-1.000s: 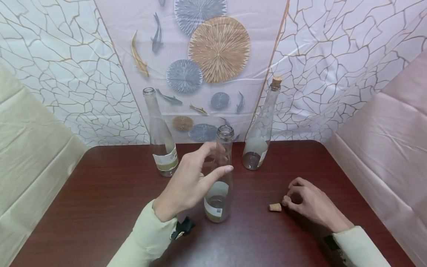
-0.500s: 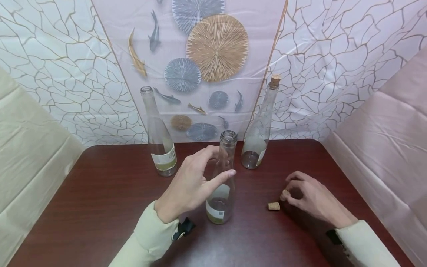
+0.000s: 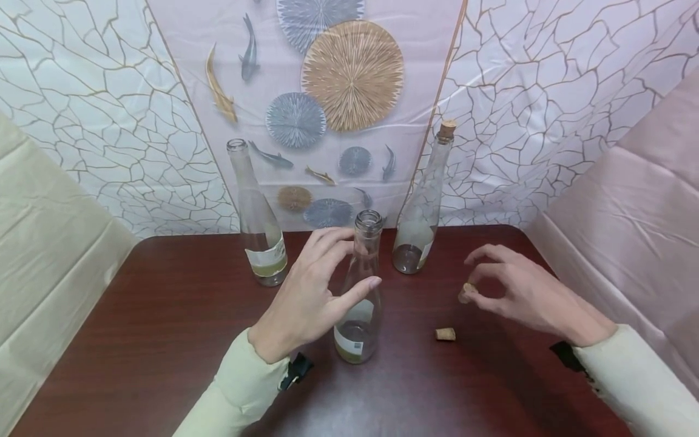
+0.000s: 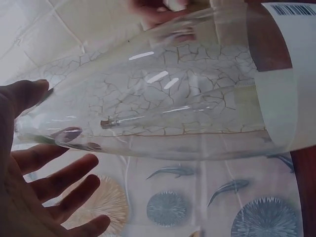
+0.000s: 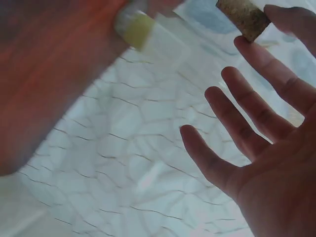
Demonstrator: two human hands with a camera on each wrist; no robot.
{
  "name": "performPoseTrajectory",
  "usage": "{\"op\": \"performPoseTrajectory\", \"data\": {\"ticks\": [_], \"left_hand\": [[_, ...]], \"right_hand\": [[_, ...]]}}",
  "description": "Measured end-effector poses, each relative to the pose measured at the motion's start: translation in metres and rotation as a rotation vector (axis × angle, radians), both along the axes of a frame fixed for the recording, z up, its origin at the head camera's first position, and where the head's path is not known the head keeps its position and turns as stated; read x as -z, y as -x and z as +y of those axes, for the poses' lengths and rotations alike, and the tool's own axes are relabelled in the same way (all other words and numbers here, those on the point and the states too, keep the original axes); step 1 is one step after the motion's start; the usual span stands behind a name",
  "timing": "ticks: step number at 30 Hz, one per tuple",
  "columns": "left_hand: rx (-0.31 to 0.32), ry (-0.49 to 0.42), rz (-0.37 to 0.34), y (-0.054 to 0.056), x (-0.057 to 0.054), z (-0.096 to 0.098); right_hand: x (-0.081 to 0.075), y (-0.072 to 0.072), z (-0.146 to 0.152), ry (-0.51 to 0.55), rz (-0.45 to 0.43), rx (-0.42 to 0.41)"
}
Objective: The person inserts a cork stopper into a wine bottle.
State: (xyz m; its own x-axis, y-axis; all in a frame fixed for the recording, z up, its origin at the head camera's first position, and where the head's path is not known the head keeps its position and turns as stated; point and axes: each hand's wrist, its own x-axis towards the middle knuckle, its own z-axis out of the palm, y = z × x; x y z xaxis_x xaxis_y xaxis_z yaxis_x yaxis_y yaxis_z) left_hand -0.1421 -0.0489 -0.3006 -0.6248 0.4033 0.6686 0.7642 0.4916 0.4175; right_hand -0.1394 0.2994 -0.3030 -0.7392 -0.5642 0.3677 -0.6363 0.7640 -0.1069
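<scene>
My left hand [image 3: 303, 297] grips the neck of a clear glass bottle [image 3: 357, 309] standing upright in the middle of the table, its mouth uncorked. In the left wrist view the thumb [image 4: 34, 94] lies on one side of the neck and the index finger on the other; the remaining fingers are spread. Raised over the table's right side, my right hand [image 3: 526, 288] pinches a small cork [image 5: 244, 19] between thumb and index fingertip, its other fingers loosely extended. A second cork [image 3: 445, 334] lies on its side on the table, left of and nearer than that hand.
At the back left stands another uncorked glass bottle [image 3: 264, 243]. A third bottle [image 3: 417, 224] at the back right has a cork [image 3: 448, 128] in its mouth. Patterned cloth [image 3: 508, 121] hangs behind the dark red table [image 3: 180, 340].
My right hand has lifted the pinched cork off the table, away from the cork still lying there. The left hand keeps its place on the bottle, which has shifted only slightly.
</scene>
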Motion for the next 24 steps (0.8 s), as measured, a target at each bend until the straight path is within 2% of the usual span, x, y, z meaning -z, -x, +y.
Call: {"op": "performPoseTrajectory", "data": {"ticks": [6,12,19,24], "left_hand": [[-0.001,0.003,0.023,0.002,0.0,0.0],[-0.014,-0.011,0.034,0.003,-0.001,0.001],[-0.01,-0.017,0.054,0.006,-0.001,0.002],[-0.019,0.022,0.063,0.007,-0.001,0.0]], "right_hand": [[-0.043,0.003,-0.014,-0.009,-0.02,-0.046],[-0.083,0.009,-0.032,-0.027,0.054,-0.127],[-0.117,0.013,-0.054,-0.046,0.088,-0.217],[-0.139,0.01,-0.071,-0.057,0.059,-0.246]]}}
